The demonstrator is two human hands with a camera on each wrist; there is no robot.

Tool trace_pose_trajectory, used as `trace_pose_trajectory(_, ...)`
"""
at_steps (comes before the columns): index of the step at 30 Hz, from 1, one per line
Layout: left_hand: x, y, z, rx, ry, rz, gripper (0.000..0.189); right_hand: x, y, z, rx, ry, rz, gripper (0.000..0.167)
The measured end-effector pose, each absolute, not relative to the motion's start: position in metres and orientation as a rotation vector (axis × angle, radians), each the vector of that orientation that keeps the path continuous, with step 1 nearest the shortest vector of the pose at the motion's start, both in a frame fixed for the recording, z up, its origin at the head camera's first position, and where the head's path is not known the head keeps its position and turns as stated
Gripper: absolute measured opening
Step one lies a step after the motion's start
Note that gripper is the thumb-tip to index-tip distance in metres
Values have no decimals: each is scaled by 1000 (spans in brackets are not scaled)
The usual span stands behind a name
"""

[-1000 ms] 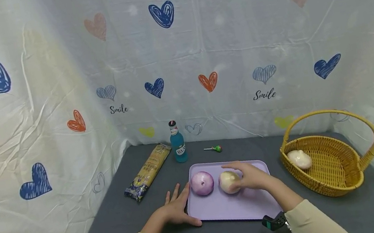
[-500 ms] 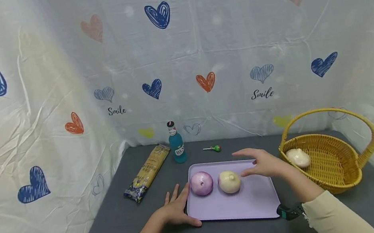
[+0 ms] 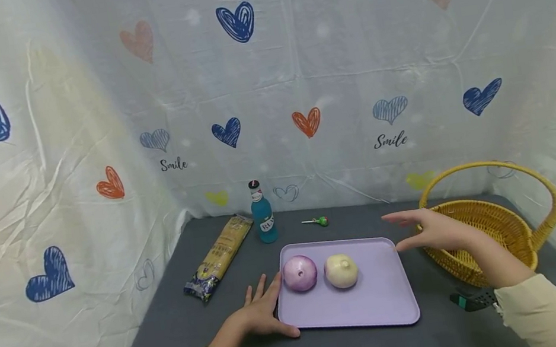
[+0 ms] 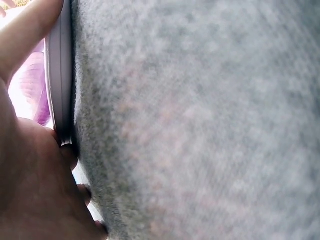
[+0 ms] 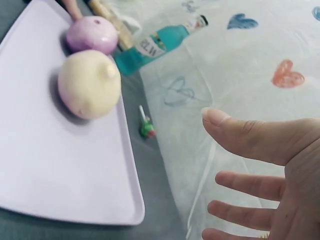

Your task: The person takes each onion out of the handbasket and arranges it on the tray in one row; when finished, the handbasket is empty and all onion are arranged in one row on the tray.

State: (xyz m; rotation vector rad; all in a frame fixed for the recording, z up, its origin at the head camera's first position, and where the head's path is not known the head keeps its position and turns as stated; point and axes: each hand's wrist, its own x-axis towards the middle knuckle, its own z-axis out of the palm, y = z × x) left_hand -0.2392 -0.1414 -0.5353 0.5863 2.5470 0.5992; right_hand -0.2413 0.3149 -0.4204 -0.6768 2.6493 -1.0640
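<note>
My left hand [image 3: 262,315] rests with spread fingers against the left edge of a lilac tray [image 3: 342,311]. On the tray a purple onion [image 3: 300,273] sits beside a pale, onion-like vegetable [image 3: 341,271] that has a small nub on top. My right hand [image 3: 434,229] hovers past the tray's right edge, in front of the yellow wicker basket [image 3: 491,228]. Nothing lies between its parted thumb and fingers, as the right wrist view confirms. The hand and forearm hide the left part of the basket. In the left wrist view, the thumb [image 4: 25,37] touches the tray's rim.
Behind the tray a blue bottle [image 3: 264,218] stands upright, with a green lollipop [image 3: 321,221] lying to its right. A long yellow packet [image 3: 220,257] lies at the left. The basket's tall handle [image 3: 551,198] arches up at the right. A heart-print curtain hangs behind.
My right hand has left the pale vegetable and moved right, off the tray to the basket. It now covers the white bulb seen earlier in the basket. The left hand stays put.
</note>
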Motion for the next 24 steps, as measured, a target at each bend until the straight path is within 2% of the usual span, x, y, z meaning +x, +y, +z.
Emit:
trace_pose_trajectory(14,-240,-142,-536,583,2543,582,138,-238,391,-401,-550,2526,-1050,65)
trace_pose_trajectory(19,-238,-142,-535,573,2540,584,138,-243,418,-396,-543,2490,-1016,62)
trace_pose_trajectory(24,-239,-142,-535,572,2545,588,139,-253,437,-394,-548,2459,-993,66)
